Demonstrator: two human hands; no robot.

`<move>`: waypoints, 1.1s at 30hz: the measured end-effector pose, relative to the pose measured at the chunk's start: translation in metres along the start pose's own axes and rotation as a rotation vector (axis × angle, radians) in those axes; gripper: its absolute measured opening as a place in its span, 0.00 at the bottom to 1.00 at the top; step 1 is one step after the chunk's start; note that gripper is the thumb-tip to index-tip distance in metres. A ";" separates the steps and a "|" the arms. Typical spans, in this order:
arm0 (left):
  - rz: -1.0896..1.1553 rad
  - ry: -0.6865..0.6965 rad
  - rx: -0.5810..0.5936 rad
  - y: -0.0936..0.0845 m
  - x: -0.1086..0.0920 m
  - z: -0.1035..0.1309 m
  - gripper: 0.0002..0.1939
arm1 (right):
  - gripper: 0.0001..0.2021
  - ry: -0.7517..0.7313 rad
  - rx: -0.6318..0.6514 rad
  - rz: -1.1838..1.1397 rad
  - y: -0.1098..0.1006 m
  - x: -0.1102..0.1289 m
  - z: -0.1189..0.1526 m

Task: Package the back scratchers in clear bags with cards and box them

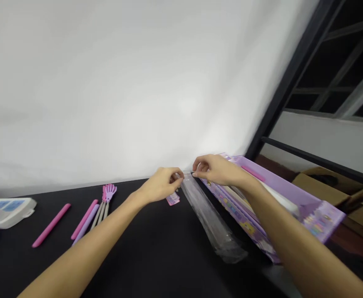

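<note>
A long, narrow clear plastic bag (211, 219) lies slanted on the black table, its far end raised near the wall. My left hand (163, 183) pinches the left corner of that far end, thumb and fingertips together. At the opposite corner, my right hand (214, 169) has its fingers curled and its thumb at the plastic's edge. A small pink and purple printed card (173, 199) shows just below my left fingertips; part of it is hidden. My right forearm passes over a purple cartoon-printed box (280, 188) holding a pink stick and white items.
Left on the black table (144, 256) lie a pink stick (51, 225), more pink and purple sticks (84, 219) and hand-shaped back scratchers (109, 193). A white plastic case (9, 213) sits far left. A white wall stands behind; a black metal frame (280, 89) and cardboard boxes are right.
</note>
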State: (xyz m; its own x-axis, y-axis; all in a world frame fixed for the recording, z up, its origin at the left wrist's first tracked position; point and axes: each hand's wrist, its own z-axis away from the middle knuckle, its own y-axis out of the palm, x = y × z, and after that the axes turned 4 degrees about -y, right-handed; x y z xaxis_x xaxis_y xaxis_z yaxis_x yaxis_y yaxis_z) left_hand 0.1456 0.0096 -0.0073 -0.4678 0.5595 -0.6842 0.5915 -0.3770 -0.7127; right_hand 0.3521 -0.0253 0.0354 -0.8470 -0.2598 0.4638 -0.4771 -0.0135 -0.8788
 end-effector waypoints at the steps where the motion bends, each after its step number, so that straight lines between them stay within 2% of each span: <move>1: -0.035 -0.023 -0.006 -0.011 0.006 0.008 0.13 | 0.05 -0.006 0.046 -0.006 0.010 0.008 -0.008; 5: -0.163 -0.164 -0.029 -0.052 0.035 0.046 0.14 | 0.08 -0.063 0.195 0.005 0.045 0.039 -0.037; 10: -0.280 -0.372 -0.071 -0.097 0.067 0.092 0.13 | 0.08 -0.130 0.284 -0.117 0.085 0.077 -0.065; 15: -0.522 -0.593 -0.012 -0.127 0.091 0.122 0.10 | 0.06 -0.154 0.346 -0.140 0.121 0.101 -0.077; 18: -0.571 -0.709 0.039 -0.138 0.105 0.134 0.14 | 0.05 -0.128 0.358 -0.067 0.128 0.101 -0.079; 23: -0.607 -0.828 0.129 -0.150 0.115 0.146 0.15 | 0.04 0.017 0.242 0.146 0.114 0.077 -0.077; 27: -0.596 -0.763 0.186 -0.144 0.105 0.140 0.07 | 0.05 0.081 0.205 0.267 0.103 0.056 -0.075; 30: -0.578 -0.706 0.201 -0.134 0.094 0.131 0.09 | 0.04 0.062 0.264 0.171 0.102 0.057 -0.073; 33: -0.572 -0.725 0.233 -0.123 0.089 0.125 0.07 | 0.05 0.039 0.310 -0.010 0.112 0.073 -0.070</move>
State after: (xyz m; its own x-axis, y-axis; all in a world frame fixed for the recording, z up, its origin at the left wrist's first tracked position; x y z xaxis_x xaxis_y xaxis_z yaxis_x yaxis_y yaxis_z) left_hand -0.0504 0.0137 0.0001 -0.9855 0.1401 -0.0958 0.0378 -0.3693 -0.9285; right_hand 0.2206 0.0219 -0.0212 -0.8538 -0.2214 0.4711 -0.3960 -0.3111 -0.8639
